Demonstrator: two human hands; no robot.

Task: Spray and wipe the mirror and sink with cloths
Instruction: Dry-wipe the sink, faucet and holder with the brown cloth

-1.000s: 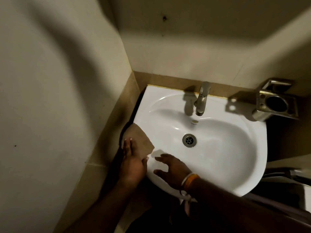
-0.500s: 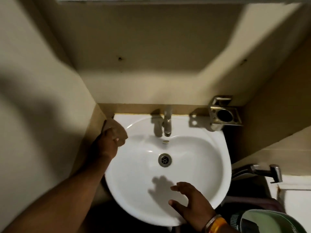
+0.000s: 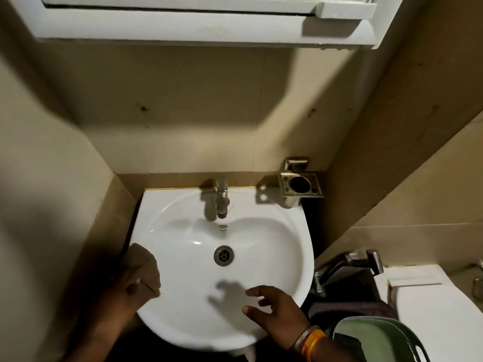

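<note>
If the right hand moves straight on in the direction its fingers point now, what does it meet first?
Probably the left hand holding the brown cloth on the sink rim; the right hand points left across bare basin. Depth is unclear.

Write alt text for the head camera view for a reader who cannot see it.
Seen from above, a person's left hand presses a brown cloth on the left rim of a white sink, while the right hand hovers open over the front of the basin. A metal tap stands at the back, with a metal holder on the wall beside it.
</note>
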